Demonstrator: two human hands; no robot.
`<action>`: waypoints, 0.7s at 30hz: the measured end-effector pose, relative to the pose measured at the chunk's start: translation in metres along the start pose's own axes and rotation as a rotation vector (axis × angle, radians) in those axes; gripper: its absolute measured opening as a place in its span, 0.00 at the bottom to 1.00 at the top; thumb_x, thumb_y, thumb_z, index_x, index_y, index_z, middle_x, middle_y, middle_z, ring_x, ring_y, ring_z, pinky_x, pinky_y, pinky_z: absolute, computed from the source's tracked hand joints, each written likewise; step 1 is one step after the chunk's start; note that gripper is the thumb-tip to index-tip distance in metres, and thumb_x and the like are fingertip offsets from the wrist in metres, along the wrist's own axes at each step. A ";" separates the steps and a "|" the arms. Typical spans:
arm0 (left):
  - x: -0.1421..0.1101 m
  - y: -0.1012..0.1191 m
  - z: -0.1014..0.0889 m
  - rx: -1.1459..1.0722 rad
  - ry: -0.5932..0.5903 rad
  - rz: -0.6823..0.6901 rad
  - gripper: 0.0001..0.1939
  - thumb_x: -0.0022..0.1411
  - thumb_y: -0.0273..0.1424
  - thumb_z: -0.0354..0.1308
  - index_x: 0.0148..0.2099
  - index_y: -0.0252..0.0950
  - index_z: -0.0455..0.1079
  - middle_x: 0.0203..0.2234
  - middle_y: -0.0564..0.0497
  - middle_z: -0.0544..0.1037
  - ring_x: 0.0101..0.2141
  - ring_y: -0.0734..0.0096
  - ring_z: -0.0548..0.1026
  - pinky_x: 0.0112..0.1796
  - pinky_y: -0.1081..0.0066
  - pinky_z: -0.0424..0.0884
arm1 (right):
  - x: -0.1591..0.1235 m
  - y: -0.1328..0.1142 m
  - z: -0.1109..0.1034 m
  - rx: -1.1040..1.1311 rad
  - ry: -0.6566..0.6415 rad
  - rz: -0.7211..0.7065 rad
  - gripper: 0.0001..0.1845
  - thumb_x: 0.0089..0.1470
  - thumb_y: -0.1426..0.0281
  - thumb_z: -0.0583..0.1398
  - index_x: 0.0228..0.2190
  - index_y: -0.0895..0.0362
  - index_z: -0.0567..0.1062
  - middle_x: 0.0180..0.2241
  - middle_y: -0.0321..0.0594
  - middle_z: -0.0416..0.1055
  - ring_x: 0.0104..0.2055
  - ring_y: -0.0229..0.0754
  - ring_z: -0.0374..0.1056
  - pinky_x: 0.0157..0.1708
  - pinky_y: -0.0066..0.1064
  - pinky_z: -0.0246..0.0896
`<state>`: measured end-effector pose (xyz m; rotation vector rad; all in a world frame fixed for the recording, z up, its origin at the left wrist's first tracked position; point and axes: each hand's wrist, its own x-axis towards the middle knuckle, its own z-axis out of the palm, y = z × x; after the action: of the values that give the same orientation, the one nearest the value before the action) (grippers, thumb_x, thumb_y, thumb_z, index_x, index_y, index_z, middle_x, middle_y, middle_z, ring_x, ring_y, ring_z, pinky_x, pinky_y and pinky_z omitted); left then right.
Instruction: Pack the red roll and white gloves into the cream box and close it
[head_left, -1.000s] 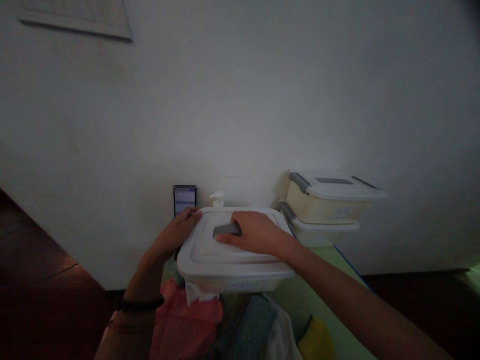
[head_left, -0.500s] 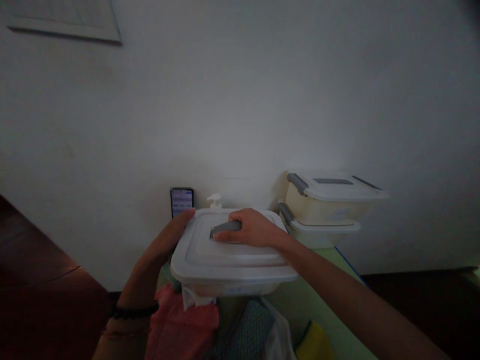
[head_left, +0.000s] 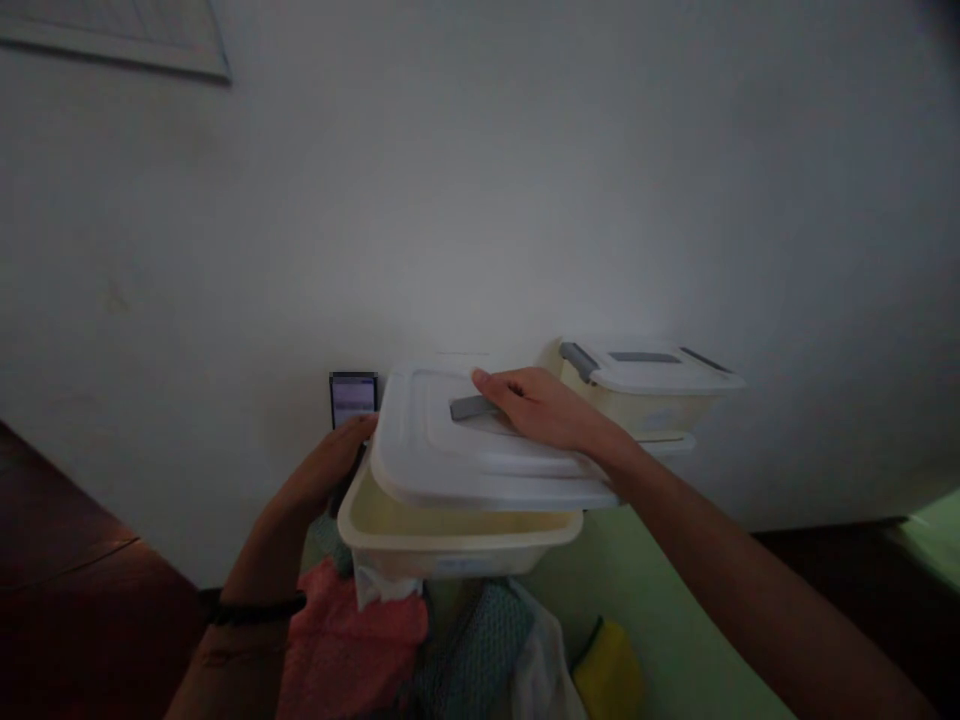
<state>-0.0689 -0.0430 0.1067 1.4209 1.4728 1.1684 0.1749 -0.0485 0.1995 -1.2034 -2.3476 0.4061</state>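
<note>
My right hand is closed round the grey handle of a white lid. The lid hangs above a cream plastic storage box, raised off it and shifted to the right, so the near part of the box's inside shows. At the box's left side, my left hand grips its edge, with some of the fingers hidden behind it. A piece of white cloth pokes out under the box's near left corner.
Two lidded boxes stand stacked at the right by the wall. A phone leans upright behind my left hand. In front lie a red cloth, a blue-green cloth and a yellow cloth on the green table.
The lid has come up off the storage box and moved right in my right hand, opening a gap. It now hides the white pump top behind. My left hand stays at the box's left side.
</note>
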 end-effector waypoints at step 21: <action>-0.003 0.011 -0.002 0.005 -0.123 -0.233 0.21 0.54 0.39 0.58 0.49 0.37 0.67 0.25 0.56 0.78 0.25 0.69 0.75 0.24 0.74 0.71 | -0.144 0.091 -0.028 0.044 -0.112 0.409 0.22 0.56 0.56 0.47 0.16 0.54 0.53 0.18 0.30 0.46 0.20 0.33 0.46 0.22 0.28 0.42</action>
<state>-0.0670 -0.0464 0.1179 1.2618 1.5090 0.9187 0.3244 -0.1133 0.1425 -1.6815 -2.1603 0.6706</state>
